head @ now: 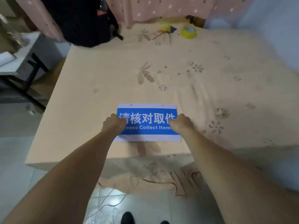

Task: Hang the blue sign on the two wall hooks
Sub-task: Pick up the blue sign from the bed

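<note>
The blue sign [147,125] has white borders, white Chinese characters and the English words "Please Collect Items". It lies flat near the front edge of a bed, with two small holes along its top border. My left hand [113,124] grips its left edge with fingers curled. My right hand [181,122] grips its right edge the same way. No wall hooks are in view.
The bed [100,75] carries a beige flowered sheet that hangs to the tiled floor. At the far end lie a yellow tape roll [188,31], a colourful pinwheel [167,29] and a black backpack [84,21]. A grey desk [25,50] stands on the left.
</note>
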